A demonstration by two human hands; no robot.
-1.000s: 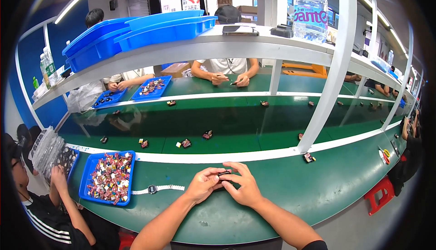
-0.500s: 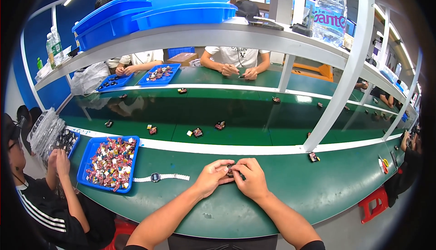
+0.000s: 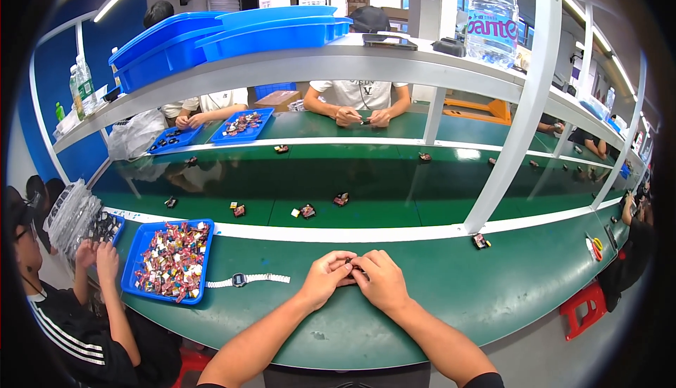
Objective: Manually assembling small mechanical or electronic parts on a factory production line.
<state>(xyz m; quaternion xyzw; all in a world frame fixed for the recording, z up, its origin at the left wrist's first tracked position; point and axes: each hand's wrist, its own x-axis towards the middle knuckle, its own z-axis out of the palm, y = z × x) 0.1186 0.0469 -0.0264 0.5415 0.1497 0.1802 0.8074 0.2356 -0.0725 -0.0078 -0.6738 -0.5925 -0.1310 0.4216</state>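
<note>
Above the green worktop [image 3: 422, 303], right in front of me, both my hands meet around one small dark part [image 3: 350, 271]. My left hand [image 3: 324, 280] grips it between thumb and fingers. Closed on the same part from the other side, my right hand [image 3: 382, 280] has its bent fingers against the left fingertips. Most of the part is covered by fingers, so its exact kind cannot be told. A wristwatch [image 3: 239, 279] with a pale band lies stretched out to the left of my hands, beside a blue tray [image 3: 209, 243] heaped with small red, white and dark pieces.
Small dark-and-red assemblies [image 3: 308, 210] lie spread on the green strip beyond a white rail [image 3: 338, 233]. Another assembly [image 3: 481, 241] rests by the slanted shelf post [image 3: 517, 99]. Scissors [image 3: 597, 248] lie far right. Co-workers sit left, right and opposite; blue trays [image 3: 274, 32] fill the overhead shelf.
My right fingers have folded further over the small dark part, hiding more of it. The left fingers have curled in closer. The whole view has shifted slightly.
</note>
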